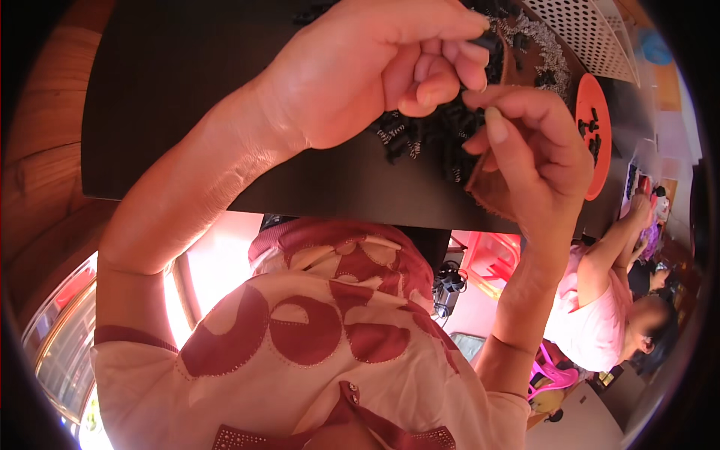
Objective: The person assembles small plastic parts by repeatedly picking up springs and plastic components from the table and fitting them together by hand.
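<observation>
Both my hands are raised close together over the dark table. My left hand (405, 67) pinches a small smooth black part (491, 43) at its fingertips, its other fingers curled inward. Just right of it, my right hand (536, 142) has thumb and forefinger closed on a tiny black piece, mostly hidden by the fingers. Beneath the hands lies a loose pile of small black parts (454, 142), some with silver-and-black coils that look like springs. More silver coils (544, 45) are heaped beyond, on a brown surface (491, 191) partly covered by my right hand.
An orange plate (600, 169) with several small black parts sits at the table's right edge. Behind it stands a white perforated basket (574, 26). A person in pink (592, 322) works off to the right. A red plastic stool (491, 259) is below the dark table (172, 90).
</observation>
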Action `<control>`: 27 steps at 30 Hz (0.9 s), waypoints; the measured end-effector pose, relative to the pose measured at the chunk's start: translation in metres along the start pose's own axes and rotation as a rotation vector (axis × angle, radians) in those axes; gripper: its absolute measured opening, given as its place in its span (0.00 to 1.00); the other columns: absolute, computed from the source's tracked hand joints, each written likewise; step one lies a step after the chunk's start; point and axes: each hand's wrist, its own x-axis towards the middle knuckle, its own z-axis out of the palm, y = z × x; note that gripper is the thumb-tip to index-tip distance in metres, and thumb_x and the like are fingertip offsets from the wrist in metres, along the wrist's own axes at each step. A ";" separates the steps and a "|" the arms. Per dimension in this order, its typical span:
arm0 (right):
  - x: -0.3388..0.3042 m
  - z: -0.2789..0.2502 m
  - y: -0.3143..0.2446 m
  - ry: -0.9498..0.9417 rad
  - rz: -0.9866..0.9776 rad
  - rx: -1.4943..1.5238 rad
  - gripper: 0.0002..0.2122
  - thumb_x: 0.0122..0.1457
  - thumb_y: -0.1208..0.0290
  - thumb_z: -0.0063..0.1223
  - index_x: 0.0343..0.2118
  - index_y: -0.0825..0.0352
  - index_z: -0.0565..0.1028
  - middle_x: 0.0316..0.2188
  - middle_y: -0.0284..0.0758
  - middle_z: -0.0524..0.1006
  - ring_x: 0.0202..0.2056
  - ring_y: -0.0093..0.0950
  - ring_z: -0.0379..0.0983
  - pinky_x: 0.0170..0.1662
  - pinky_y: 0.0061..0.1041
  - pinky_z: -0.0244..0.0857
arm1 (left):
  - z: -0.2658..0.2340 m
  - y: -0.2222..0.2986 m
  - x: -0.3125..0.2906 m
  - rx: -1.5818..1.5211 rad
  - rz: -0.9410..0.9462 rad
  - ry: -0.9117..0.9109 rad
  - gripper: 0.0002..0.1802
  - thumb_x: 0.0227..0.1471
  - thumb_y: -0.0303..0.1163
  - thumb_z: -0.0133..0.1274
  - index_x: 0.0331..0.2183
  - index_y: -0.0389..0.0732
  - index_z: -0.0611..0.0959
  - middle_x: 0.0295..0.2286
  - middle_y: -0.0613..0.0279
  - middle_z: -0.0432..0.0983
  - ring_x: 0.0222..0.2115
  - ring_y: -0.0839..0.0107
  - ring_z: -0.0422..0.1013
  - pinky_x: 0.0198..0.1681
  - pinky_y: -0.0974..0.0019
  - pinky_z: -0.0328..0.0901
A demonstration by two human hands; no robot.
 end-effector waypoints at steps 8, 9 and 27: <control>0.015 0.006 -0.006 0.116 -0.282 0.187 0.04 0.59 0.84 0.51 0.36 0.73 0.72 0.32 0.38 0.77 0.22 0.12 0.64 0.25 0.12 0.57 | 0.013 -0.006 -0.008 0.255 0.040 0.067 0.13 0.62 0.36 0.43 0.36 0.37 0.77 0.27 0.60 0.76 0.16 0.78 0.61 0.18 0.74 0.52; 0.016 0.007 -0.010 0.111 -0.278 0.080 0.04 0.59 0.85 0.51 0.36 0.74 0.72 0.32 0.37 0.76 0.23 0.12 0.64 0.27 0.11 0.57 | 0.013 -0.006 -0.009 0.246 0.023 0.090 0.13 0.62 0.37 0.44 0.36 0.37 0.77 0.27 0.60 0.76 0.16 0.78 0.61 0.18 0.74 0.52; 0.003 0.005 -0.003 0.180 -0.400 -0.016 0.10 0.50 0.88 0.58 0.36 0.73 0.74 0.31 0.36 0.72 0.21 0.14 0.61 0.23 0.13 0.54 | 0.018 -0.008 -0.013 0.377 -0.005 0.097 0.11 0.59 0.36 0.49 0.35 0.38 0.77 0.26 0.62 0.76 0.19 0.80 0.64 0.20 0.76 0.55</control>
